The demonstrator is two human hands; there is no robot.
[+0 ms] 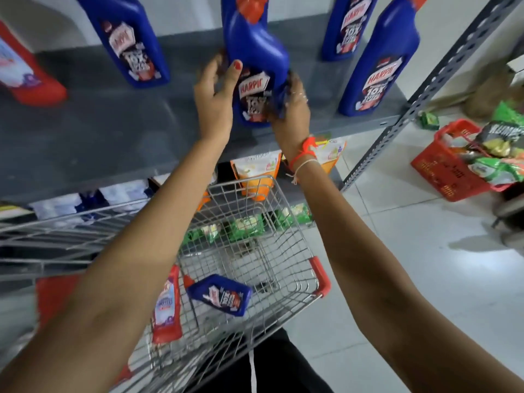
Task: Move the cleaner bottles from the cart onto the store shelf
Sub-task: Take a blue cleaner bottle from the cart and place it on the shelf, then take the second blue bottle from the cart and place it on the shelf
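A blue cleaner bottle [256, 52] with a red cap stands upright near the front of the grey shelf [85, 131]. My left hand [214, 95] touches its left side with the fingers spread. My right hand [292, 112] wraps its lower right side. Three more blue bottles [127, 41] [347, 26] [380, 61] stand on the shelf, and a red bottle [25, 72] at the far left. In the wire cart [283, 222] below lie a blue bottle [221, 293] and a red bottle [167, 307].
A slanted grey upright [425, 92] frames the shelf's right end. Orange pouches [258, 177] and green packets [246, 225] sit on lower shelves behind the cart. A red basket [453, 171] full of packets stands on the tiled floor at the right.
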